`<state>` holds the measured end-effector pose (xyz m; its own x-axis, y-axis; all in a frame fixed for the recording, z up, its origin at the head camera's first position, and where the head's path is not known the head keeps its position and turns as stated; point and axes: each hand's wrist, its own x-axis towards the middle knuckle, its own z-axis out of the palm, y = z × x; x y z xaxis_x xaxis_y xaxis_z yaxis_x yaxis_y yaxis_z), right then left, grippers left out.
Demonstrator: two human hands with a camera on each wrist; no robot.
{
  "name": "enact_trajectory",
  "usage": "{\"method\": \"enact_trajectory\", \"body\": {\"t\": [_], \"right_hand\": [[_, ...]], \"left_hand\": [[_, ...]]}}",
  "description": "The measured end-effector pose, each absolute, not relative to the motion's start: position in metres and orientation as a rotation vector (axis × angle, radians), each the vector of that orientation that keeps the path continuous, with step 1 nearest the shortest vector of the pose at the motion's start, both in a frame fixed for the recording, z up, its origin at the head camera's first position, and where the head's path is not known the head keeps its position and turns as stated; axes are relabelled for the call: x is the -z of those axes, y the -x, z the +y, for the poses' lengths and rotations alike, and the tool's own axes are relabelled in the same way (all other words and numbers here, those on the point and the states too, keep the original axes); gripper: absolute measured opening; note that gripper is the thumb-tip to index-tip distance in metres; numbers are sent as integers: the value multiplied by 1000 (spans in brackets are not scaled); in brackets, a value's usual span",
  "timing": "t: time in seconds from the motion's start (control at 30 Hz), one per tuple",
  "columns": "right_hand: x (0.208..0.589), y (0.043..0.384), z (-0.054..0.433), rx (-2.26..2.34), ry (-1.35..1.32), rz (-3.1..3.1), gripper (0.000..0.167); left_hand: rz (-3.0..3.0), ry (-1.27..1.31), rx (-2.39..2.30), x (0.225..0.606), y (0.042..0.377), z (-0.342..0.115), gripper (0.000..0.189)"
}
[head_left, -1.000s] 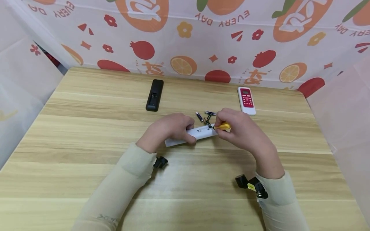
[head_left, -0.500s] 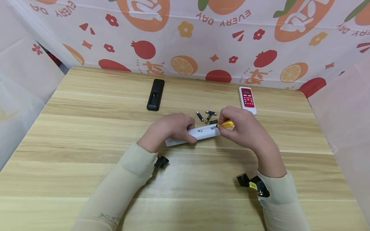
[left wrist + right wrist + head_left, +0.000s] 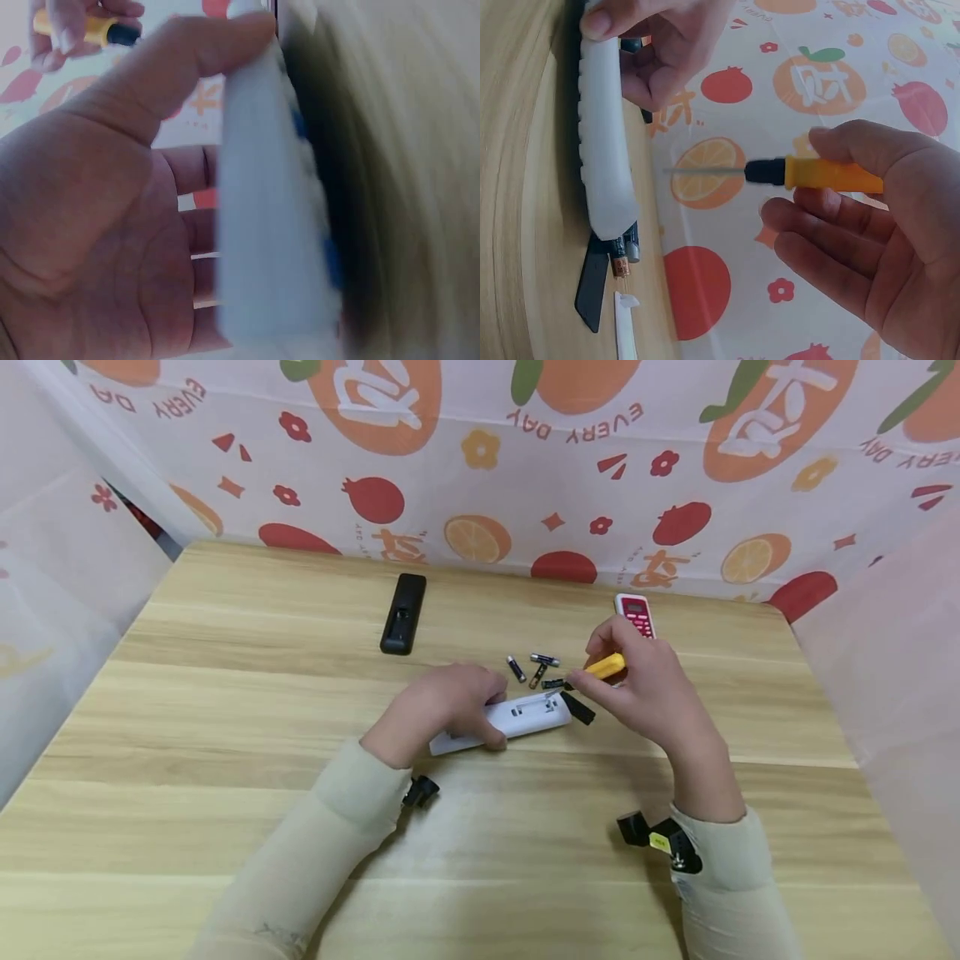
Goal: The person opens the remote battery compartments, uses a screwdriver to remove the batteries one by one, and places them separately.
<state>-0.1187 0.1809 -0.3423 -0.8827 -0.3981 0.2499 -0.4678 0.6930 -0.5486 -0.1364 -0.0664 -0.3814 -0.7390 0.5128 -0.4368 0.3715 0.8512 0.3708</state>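
Note:
My left hand (image 3: 459,700) grips a white remote control (image 3: 531,717) by its left end, thumb on the near edge. The remote lies buttons down, its battery compartment (image 3: 542,705) uncovered and facing up. My right hand (image 3: 642,683) holds a screwdriver (image 3: 832,174) with a yellow handle and black collar. In the right wrist view its metal shaft points toward the remote, apart from it. A flat black cover (image 3: 578,708) lies at the remote's right end. Several small batteries (image 3: 537,675) lie just beyond the remote.
A black remote (image 3: 403,614) lies at the back left with its battery bay open. At the back right, a white and red remote (image 3: 634,610) is partly hidden by my right hand. A narrow white piece (image 3: 625,326) lies below the batteries in the right wrist view. A printed curtain (image 3: 480,460) hangs behind the table.
My right hand has drawn the screwdriver back from the white remote, up and to the right, its handle now tilted higher. The black cover has come into sight. My left hand keeps its grip.

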Motion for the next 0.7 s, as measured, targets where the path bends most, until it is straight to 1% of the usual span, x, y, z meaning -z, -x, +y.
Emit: {"method": "enact_trajectory", "body": {"t": [0.2, 0.3, 0.4, 0.5, 0.6, 0.7], "right_hand": [[339, 118, 186, -1129, -556, -2705, 57], [339, 118, 189, -1236, -492, -2619, 61], [339, 120, 192, -1308, -458, -2518, 58], [339, 124, 196, -1313, -460, -2441, 50], [340, 128, 200, -1296, -471, -2417, 44], [340, 131, 203, -1279, -470, -2424, 41]], "left_hand": [[2542, -670, -263, 381, 128, -61, 53], [2548, -700, -291, 379, 125, -67, 54], [2566, -720, -343, 374, 123, -80, 57], [2645, -739, -364, 368, 123, -93, 61], [2793, -799, -326, 363, 132, -101, 62], [2974, -900, -235, 359, 148, -103, 58]]}}
